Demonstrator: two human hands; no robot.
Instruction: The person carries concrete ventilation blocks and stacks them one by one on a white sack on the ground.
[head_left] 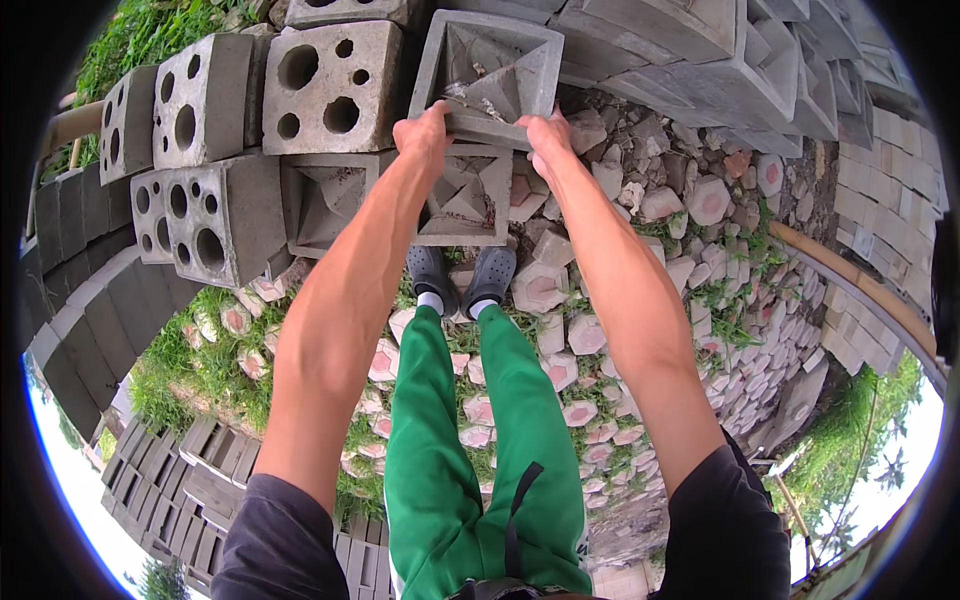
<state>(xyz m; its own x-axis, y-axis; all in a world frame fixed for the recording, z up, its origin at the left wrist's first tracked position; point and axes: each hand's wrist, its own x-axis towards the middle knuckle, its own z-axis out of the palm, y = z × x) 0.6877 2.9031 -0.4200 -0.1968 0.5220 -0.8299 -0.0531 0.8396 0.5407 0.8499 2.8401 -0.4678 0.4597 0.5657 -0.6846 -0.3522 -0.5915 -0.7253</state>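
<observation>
My left hand [424, 136] and my right hand [547, 136] are closed on the two near corners of a square grey concrete block [545, 75]. Its face is hollowed, with slanted sides and a cross-like ridge, and bits of dirt and debris lie inside. The block sits slightly turned, just beyond a similar hollowed block [498, 200] at my feet. Whether it rests on something or is lifted, I cannot tell. Another hollowed block [300, 215] stands left of that one, partly hidden by my left forearm.
Concrete blocks with round holes [370, 95] are stacked at the left. Hollowed blocks form a tall stack [690, 95] at the far right. Broken rubble [660, 140] lies beside it. Hexagonal pavers [585, 335] and grass surround my grey clogs [490, 270].
</observation>
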